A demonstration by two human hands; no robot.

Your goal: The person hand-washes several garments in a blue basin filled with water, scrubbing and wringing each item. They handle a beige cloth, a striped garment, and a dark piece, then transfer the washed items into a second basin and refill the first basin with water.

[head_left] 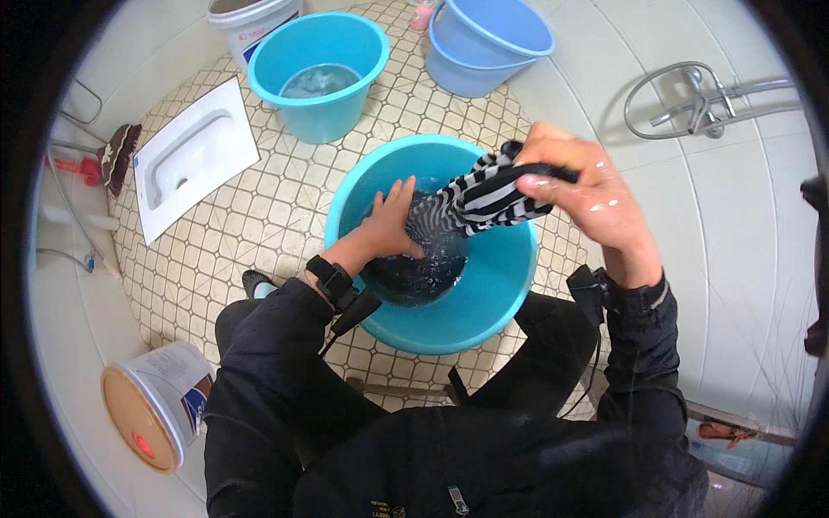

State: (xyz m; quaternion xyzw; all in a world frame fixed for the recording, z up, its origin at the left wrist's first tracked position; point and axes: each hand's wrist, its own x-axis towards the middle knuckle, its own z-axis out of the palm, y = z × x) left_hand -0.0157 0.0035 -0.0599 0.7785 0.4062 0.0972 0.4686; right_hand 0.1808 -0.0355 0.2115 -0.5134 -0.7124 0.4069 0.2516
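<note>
A large turquoise basin (pixel 488 302) stands between my knees with dark water in its bottom. My right hand (pixel 587 186), wet and closed, grips a black-and-white striped piece of cloth (pixel 484 197) above the basin's right rim. From there the cloth slants down to the left, its lower end reaching into the water. Low inside the basin, my left hand (pixel 393 220) is spread with its fingers apart, close to the cloth's lower end. Whether its palm touches the cloth or the water I cannot tell.
Beyond the basin stand a second turquoise tub (pixel 324 116) with water, a blue bucket (pixel 475 73) and a white bucket (pixel 250 26). A squat toilet (pixel 226 160) lies in the tiled floor at left. A lidded pail (pixel 177 380) is at lower left; a shower tap (pixel 704 112) is on the right wall.
</note>
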